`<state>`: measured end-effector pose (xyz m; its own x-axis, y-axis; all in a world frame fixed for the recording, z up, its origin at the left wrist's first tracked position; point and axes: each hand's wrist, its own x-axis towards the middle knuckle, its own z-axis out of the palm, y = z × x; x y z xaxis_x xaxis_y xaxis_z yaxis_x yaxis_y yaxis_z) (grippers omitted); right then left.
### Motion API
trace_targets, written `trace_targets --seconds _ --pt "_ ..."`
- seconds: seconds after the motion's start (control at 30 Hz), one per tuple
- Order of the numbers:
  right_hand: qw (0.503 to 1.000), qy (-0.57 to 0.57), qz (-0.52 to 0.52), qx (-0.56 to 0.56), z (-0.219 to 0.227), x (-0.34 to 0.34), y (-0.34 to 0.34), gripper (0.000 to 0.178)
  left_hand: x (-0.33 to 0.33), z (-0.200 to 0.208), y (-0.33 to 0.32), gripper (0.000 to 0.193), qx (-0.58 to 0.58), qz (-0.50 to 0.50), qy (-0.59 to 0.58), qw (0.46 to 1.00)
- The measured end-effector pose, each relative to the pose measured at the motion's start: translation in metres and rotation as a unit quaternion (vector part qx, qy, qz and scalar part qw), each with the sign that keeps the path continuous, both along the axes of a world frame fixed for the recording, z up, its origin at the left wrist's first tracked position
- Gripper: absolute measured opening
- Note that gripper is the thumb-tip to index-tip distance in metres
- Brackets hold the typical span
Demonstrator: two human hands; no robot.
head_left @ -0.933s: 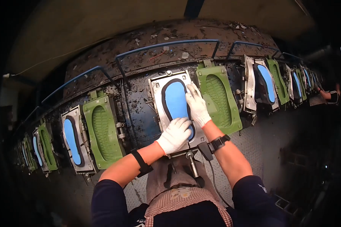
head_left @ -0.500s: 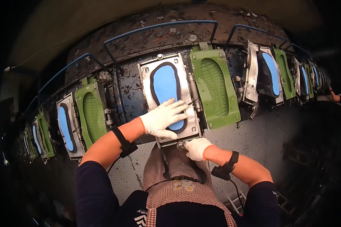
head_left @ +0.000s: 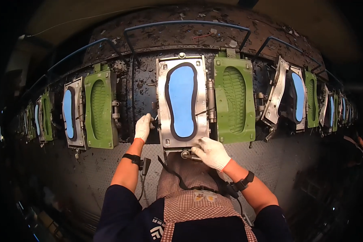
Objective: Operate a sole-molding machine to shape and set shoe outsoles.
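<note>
In front of me lies a silver metal mould half with a blue insole-shaped piece inside a black rim. Hinged on its right is a green mould half with a sole-shaped tread cavity. My left hand, in a white knitted glove, is beside the mould's left edge. Its fingers are closed, with a small pale thing at the tips that I cannot make out. At the mould's lower right corner, my gloved right hand has thumb and fingers apart, somewhat blurred, with nothing visible in it. A round metal knob sits just left of it.
Similar moulds stand in a row, such as a green half on the left and an angled silver half on the right. Blue rails run behind them. Scraps litter the brown surface beyond. Metal plate flooring lies below.
My left hand has lifted off the blue piece and moved left beside the mould. My right hand has left the knob and risen to the mould's front corner. The moulds appear shifted slightly right.
</note>
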<state>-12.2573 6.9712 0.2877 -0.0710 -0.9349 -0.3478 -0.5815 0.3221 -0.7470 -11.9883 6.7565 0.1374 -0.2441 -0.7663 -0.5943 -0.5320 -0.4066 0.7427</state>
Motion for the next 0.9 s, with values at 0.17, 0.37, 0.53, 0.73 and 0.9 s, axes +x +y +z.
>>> trace_targets --seconds 0.17,0.37,0.53,0.73,0.9 --pt "0.989 -0.021 -0.129 -0.062 -0.024 -0.008 -0.046 0.028 -0.013 0.068 0.037 0.025 -0.301 0.0 -0.065 0.951" --pt "0.997 0.048 -0.065 -0.009 -0.02 -0.004 -0.062 0.021 -0.091 0.144 0.071 0.045 -0.484 -0.351 0.006 0.802" --pt "0.995 -0.005 -0.097 -0.027 -0.025 -0.009 -0.043 0.024 -0.102 0.129 0.081 0.043 -0.525 -0.326 -0.013 0.786" --pt "0.999 -0.008 -0.01 -0.038 -0.018 -0.021 -0.038 0.026 -0.102 0.119 0.09 0.042 -0.542 -0.319 -0.043 0.776" --pt "0.972 -0.097 0.146 0.154 0.031 -0.138 0.084 0.033 -0.12 0.134 0.116 0.038 -0.498 -0.276 -0.113 0.814"
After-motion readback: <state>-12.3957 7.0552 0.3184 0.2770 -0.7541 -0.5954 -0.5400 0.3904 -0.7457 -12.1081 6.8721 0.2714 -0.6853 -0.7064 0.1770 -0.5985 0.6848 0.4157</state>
